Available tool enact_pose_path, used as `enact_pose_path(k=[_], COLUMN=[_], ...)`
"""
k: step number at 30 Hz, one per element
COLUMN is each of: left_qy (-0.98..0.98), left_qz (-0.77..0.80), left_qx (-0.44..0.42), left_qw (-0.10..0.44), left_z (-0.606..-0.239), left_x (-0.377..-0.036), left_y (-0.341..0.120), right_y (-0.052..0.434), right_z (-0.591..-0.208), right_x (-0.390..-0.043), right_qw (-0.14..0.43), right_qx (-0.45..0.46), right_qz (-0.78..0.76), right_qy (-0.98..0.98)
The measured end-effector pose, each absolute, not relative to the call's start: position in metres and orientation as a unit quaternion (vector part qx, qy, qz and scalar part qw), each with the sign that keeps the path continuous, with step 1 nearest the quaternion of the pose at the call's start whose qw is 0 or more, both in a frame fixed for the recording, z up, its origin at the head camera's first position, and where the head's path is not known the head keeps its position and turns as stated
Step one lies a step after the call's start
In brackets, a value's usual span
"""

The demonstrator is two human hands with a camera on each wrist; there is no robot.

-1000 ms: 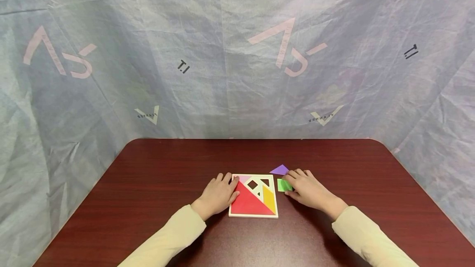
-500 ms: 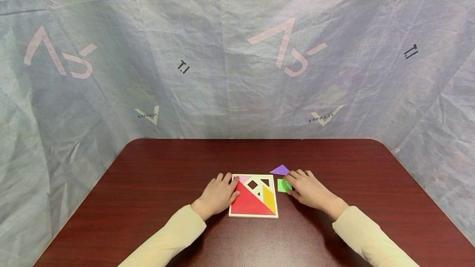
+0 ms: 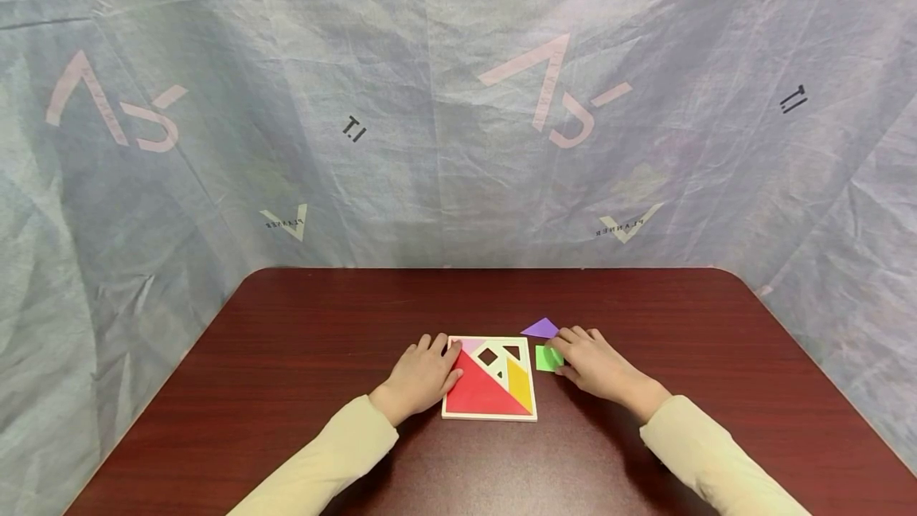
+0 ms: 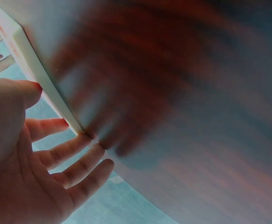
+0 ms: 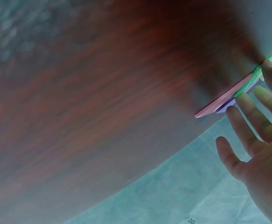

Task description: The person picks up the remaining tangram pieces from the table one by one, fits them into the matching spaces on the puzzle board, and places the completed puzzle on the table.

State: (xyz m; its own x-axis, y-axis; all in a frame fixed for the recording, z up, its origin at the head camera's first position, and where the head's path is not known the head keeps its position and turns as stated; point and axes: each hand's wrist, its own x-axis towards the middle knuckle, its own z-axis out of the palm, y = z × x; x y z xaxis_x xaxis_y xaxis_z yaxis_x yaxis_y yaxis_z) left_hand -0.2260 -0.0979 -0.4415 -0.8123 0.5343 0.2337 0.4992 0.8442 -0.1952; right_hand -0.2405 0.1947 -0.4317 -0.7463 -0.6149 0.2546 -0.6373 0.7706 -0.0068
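Observation:
A square tangram tray (image 3: 489,418) lies on the table with red, pink and yellow pieces in it and several dark openings at its upper right. My left hand (image 3: 423,377) rests on its left side; in the left wrist view the thumb and fingertips meet the tray's pale edge (image 4: 45,79). Right of the tray is a green square (image 3: 544,358), with the fingertips and thumb of my right hand (image 3: 595,365) on it, fingers fairly straight. A purple triangle (image 3: 539,328) lies just behind. Beside the green square, the right wrist view shows a pink piece (image 5: 222,98), hidden in the head view.
The dark red wooden table (image 3: 344,317) extends around both hands. At its back edge hangs a grey printed cloth (image 3: 444,181), which continues along both sides.
My right thumb has shifted slightly along the green square's near edge. The left hand, tray and pieces look unmoved.

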Motion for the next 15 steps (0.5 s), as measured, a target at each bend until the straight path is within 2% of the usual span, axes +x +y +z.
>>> enact_pose_path(k=[15], left_qy=[-0.95], left_qz=[0.069], left_qx=[-0.272], left_qw=[0.14], left_z=[-0.4398], left_x=[-0.2258], left_y=[-0.0973], right_y=[0.1938], right_z=[-0.4309], right_x=[-0.2427], right_qw=[0.132], right_qx=[0.336], right_qz=[0.043], right_qy=[-0.931])
